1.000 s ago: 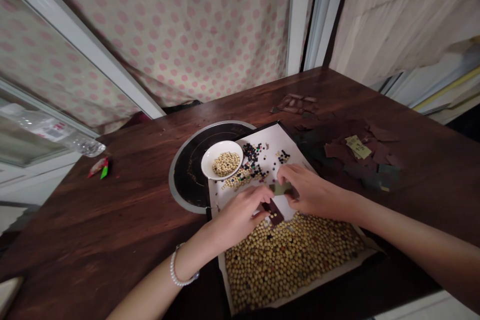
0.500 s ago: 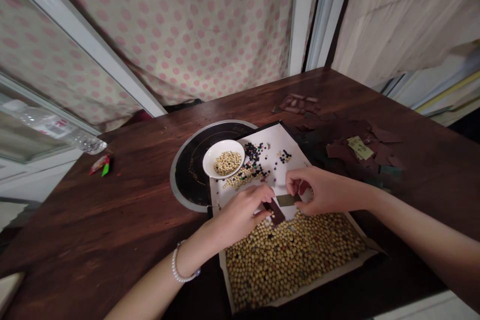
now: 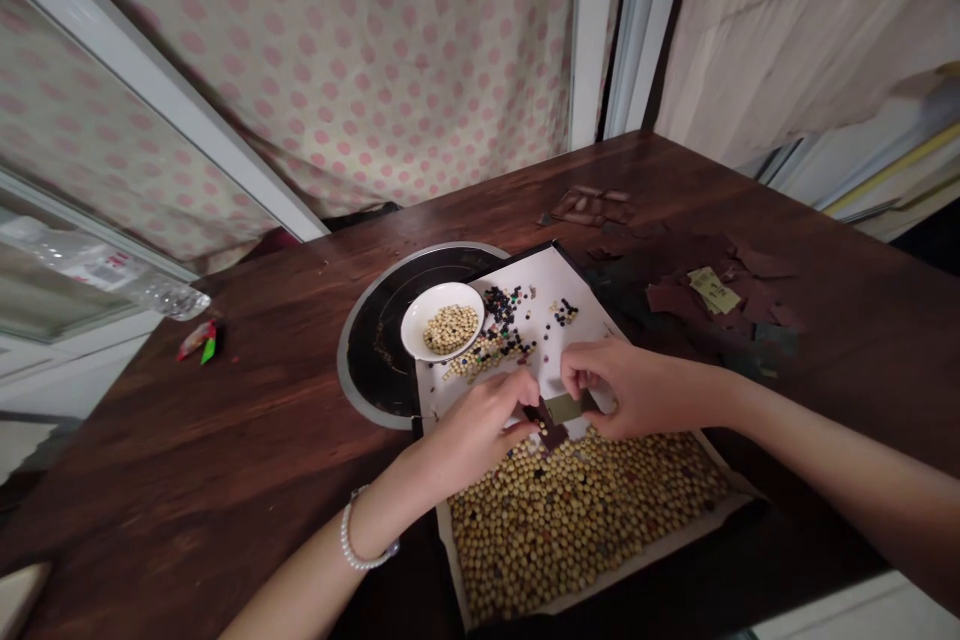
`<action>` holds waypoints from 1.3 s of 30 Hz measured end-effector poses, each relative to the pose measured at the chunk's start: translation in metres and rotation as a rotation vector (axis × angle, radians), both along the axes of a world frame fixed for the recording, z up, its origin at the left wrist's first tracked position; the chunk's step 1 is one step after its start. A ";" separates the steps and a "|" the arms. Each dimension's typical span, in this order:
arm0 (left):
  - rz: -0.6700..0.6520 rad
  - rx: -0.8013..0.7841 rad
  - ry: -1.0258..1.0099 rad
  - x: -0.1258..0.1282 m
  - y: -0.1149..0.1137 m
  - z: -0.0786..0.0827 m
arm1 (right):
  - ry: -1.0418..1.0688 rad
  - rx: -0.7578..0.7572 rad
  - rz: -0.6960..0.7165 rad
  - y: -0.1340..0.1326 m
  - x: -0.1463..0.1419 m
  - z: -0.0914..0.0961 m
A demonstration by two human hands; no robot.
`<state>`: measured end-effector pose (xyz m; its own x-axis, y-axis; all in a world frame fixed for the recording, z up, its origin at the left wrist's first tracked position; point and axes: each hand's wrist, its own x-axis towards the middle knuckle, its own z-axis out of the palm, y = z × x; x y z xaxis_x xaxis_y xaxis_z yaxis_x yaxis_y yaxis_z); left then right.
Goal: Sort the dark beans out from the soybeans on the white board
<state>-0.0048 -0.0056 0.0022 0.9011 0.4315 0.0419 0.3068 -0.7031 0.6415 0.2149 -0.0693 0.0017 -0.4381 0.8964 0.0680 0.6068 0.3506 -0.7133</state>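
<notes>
My left hand (image 3: 480,428), with a pearl bracelet (image 3: 352,540) at the wrist, pinches a small dark brown flat piece (image 3: 553,435). A few pale beads sit by its thumb tip. Opposite it, my right hand (image 3: 634,385) grips a small olive-green flat piece (image 3: 564,408) between thumb and fingers. The two pieces meet or overlap above a paper-lined tray (image 3: 592,315). Below the hands, the near part of this tray is covered with round tan beads (image 3: 585,530). Dark beads (image 3: 506,305) and pale beads (image 3: 480,355) are scattered farther up the white paper.
A white bowl (image 3: 409,328) of tan beads stands at the tray's left edge, over a round black plate (image 3: 367,350). Dark brown flat pieces (image 3: 757,265) with a yellow-green slip (image 3: 714,291) lie at right. A plastic bottle (image 3: 112,270) and a small red-green wrapper (image 3: 199,342) are at left.
The olive piece has moved slightly left, closer against the brown piece, with my right hand. The whole view has shifted a little.
</notes>
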 end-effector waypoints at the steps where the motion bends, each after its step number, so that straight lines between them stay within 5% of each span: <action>1: -0.004 0.000 0.003 0.000 0.000 0.000 | 0.003 -0.005 0.005 0.000 -0.001 0.000; 10: 0.008 0.028 0.012 -0.002 0.000 0.004 | 0.029 0.031 0.017 0.001 -0.002 0.001; 17: 0.085 0.070 0.024 -0.009 0.008 0.008 | 0.063 0.080 0.183 0.000 -0.014 -0.006; 39: 0.212 0.224 -0.175 0.000 0.007 -0.010 | -0.185 0.250 0.288 -0.002 -0.021 -0.020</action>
